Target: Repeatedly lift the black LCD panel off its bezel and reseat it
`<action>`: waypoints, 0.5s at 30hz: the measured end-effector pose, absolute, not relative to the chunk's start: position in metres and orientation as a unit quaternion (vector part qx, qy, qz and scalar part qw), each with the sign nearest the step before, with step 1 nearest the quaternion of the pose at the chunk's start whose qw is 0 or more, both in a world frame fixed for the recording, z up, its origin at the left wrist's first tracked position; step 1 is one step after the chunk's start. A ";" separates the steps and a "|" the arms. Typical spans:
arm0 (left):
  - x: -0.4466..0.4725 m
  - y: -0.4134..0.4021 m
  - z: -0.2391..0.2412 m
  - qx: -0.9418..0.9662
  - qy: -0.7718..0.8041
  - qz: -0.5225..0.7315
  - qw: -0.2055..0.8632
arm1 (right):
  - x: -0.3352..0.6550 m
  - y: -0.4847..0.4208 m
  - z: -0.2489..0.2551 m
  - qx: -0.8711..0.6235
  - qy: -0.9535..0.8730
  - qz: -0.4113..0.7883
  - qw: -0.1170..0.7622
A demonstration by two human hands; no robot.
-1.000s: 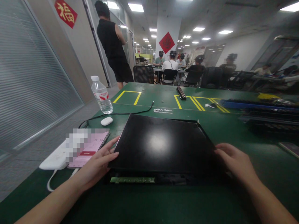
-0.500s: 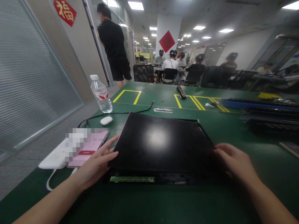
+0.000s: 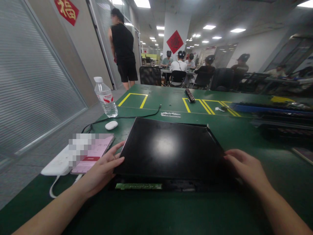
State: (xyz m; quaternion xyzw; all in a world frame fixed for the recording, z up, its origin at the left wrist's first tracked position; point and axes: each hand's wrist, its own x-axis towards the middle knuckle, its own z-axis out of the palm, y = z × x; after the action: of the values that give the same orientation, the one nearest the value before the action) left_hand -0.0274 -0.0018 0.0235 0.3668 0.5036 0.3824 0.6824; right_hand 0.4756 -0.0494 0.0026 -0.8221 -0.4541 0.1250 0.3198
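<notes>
A black glossy display panel lies in front of me, with a round light reflection on its face. It sits raised and slightly askew over a dark frame, whose edge shows at the back right. A green circuit board strip shows below the panel's near edge. My left hand grips the panel's left edge, thumb on the upper side and fingers along the side. At the right edge, my right hand pinches the panel between thumb and fingers; some of those fingertips are hidden.
Left on the green table are a phone, a white power bank, a white oval case and a water bottle. A black cable runs behind. Dark stacked parts blur at right. People sit beyond.
Both hands keep their hold, and the panel has barely moved. In the background, the walking person has shifted a little to the right.
</notes>
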 end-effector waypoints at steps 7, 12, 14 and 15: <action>-0.027 -0.004 0.026 0.372 0.500 0.380 0.684 | 0.479 -0.050 -0.001 -0.816 -0.465 0.118 0.323; -0.027 -0.003 0.029 0.368 0.504 0.378 0.684 | 0.480 -0.050 0.000 -0.811 -0.473 0.127 0.320; -0.028 -0.003 0.027 0.366 0.507 0.378 0.682 | 0.479 -0.050 0.001 -0.811 -0.470 0.128 0.324; -0.028 -0.002 0.027 0.365 0.507 0.378 0.683 | 0.478 -0.050 0.001 -0.811 -0.468 0.129 0.325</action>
State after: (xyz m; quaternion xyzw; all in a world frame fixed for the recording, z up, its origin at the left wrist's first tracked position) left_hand -0.0283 -0.0020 0.0267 0.3646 0.5073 0.3785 0.6830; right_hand 0.4782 -0.0499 0.0012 -0.8113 -0.4683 0.1294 0.3253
